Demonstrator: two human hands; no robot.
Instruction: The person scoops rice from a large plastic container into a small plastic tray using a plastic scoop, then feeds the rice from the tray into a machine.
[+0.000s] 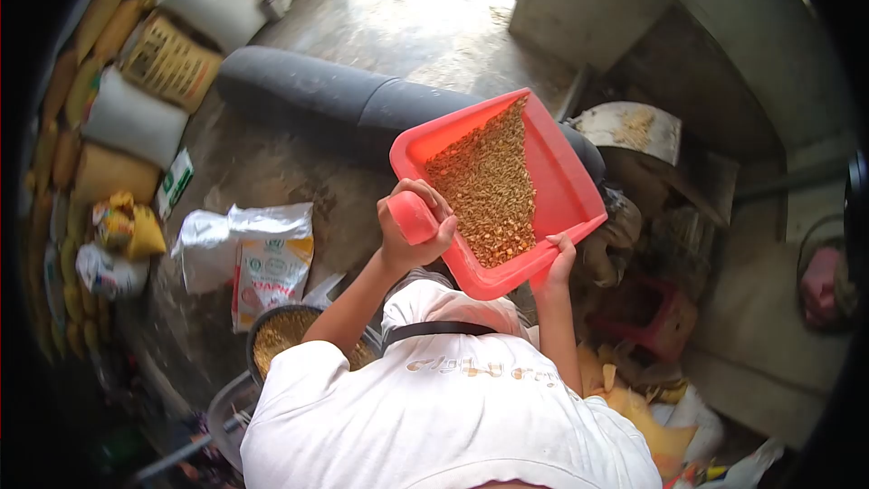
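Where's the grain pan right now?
In the head view, the pan sits lower left of centre on the floor, just under the left forearm, below the white printed sack and left of the raised red scoop.

Both arms are raised, bent at the elbow. The left hand (415, 228) has its grip closed in a fist. The right hand (558, 258) grips with fingers curled upward.

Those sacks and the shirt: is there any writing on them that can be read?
None reads clearly.
White sack: red and green print, too blurred to read.
Brown sack: dark lines of print, too small.
White shirt: tan lettering, upside down and unclear.
Small white and green pack: print unreadable.
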